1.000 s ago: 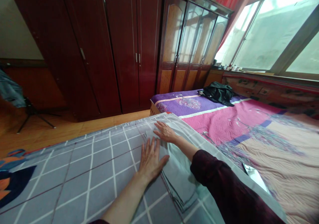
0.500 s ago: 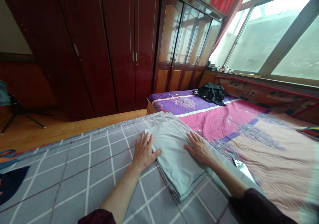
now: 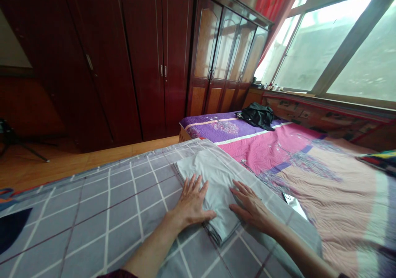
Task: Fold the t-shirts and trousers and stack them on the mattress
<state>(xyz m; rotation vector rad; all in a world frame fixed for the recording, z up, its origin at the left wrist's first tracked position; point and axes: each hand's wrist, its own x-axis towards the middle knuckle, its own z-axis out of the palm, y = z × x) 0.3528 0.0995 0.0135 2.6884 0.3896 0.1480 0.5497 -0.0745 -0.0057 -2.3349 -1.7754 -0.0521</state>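
A pale grey-green folded cloth [image 3: 213, 166] lies flat on a grey checked sheet [image 3: 123, 224]; I cannot tell whether it is a garment. On its left side rests my left hand [image 3: 193, 201], open, fingers spread and thumb reaching toward the near end. My right hand [image 3: 250, 203] lies along the right edge, also open, with its fingertips on the fabric. Neither hand grips the cloth. Several layers show at the near corner of the fold.
Beyond the checked sheet spreads a purple, pink and peach quilt [image 3: 247, 146], with a black garment [image 3: 256, 115] heaped on it. A phone [image 3: 295, 206] lies to the right. Dark red wardrobes [image 3: 148, 63] stand behind, and a tripod [image 3: 21, 144] is at the far left.
Both hands have slid nearer to me along the cloth. The left hand now lies further over the cloth's left side. The camera view has shifted slightly.
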